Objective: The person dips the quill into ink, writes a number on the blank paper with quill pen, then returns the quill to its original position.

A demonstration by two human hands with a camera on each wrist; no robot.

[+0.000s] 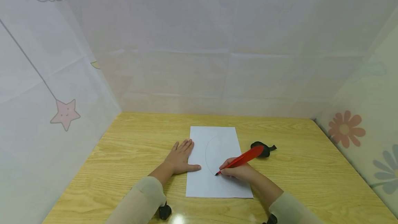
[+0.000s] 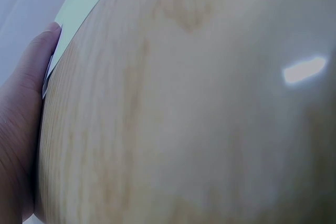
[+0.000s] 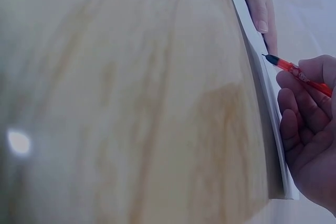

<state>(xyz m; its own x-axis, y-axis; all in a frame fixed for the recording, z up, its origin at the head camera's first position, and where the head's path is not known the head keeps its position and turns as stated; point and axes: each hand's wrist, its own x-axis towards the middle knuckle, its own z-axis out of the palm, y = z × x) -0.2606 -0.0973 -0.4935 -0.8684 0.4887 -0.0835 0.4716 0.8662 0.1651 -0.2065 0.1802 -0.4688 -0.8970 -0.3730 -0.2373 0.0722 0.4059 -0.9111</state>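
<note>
A white sheet of paper (image 1: 224, 186) lies on the table, bearing a thin curved line that bows to the left. My right hand (image 1: 239, 172) pinches a red feather pen (image 1: 248, 155) near its dark tip, which meets the paper at the line's lower end. The right wrist view shows the pen's red barrel (image 3: 286, 66) between thumb and fingers, the other fingers curled beneath. My left hand (image 1: 180, 158) rests flat with fingers spread on the sheet's left edge. In the left wrist view, its thumb (image 2: 39, 51) lies against the paper.
The wood-grain table (image 1: 133, 148) is enclosed by pale printed sheets at the back and sides. A black object with a short tab (image 1: 264, 150) lies right of the paper, partly behind the feather. Small black devices (image 1: 164, 212) sit at both wrists.
</note>
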